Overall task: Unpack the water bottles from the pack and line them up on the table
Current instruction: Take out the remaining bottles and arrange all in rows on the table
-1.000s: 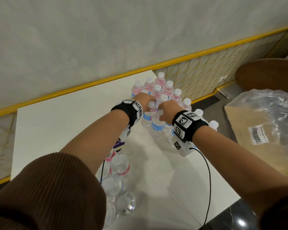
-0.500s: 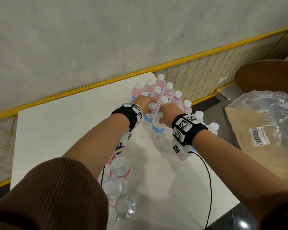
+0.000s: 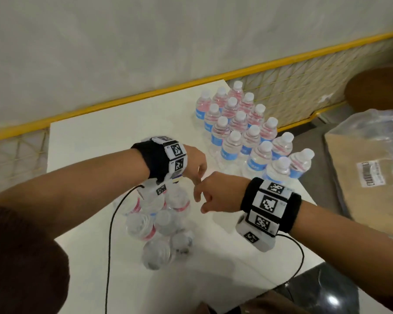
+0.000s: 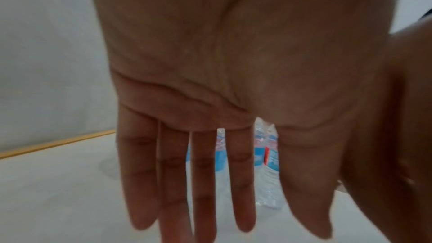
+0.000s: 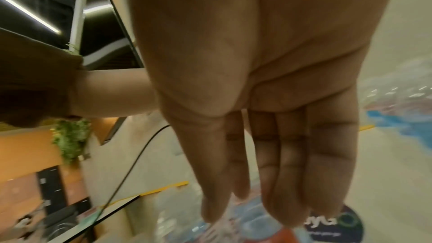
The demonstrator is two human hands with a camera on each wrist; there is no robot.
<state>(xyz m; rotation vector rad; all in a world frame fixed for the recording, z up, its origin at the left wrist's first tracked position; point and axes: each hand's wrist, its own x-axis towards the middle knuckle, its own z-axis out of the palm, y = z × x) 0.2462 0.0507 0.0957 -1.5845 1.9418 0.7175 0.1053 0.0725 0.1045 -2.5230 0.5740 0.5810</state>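
Several upright water bottles (image 3: 247,134) with white caps and blue or pink labels stand in rows at the table's far right corner. The opened pack (image 3: 161,220), with several bottles still inside, sits near the table's middle, partly under my left wrist. My left hand (image 3: 199,173) hovers just right of the pack, holding nothing. In the left wrist view the left hand (image 4: 198,173) has straight fingers, with the standing bottles (image 4: 268,156) beyond them. My right hand (image 3: 204,197) hangs beside the left, empty. The right wrist view shows the right hand (image 5: 268,154) relaxed above the pack (image 5: 233,228).
The white table (image 3: 100,143) ends close on the right and front. A yellow rail with mesh (image 3: 213,80) runs behind it. Crumpled clear plastic wrap (image 3: 377,137) lies over cardboard (image 3: 361,200) at right, near a brown round seat (image 3: 377,87). Black cables (image 3: 109,245) trail from both wrists.
Both hands have let go of the bottles at the near end of the rows and drawn back toward me. They now hang empty beside the pack.
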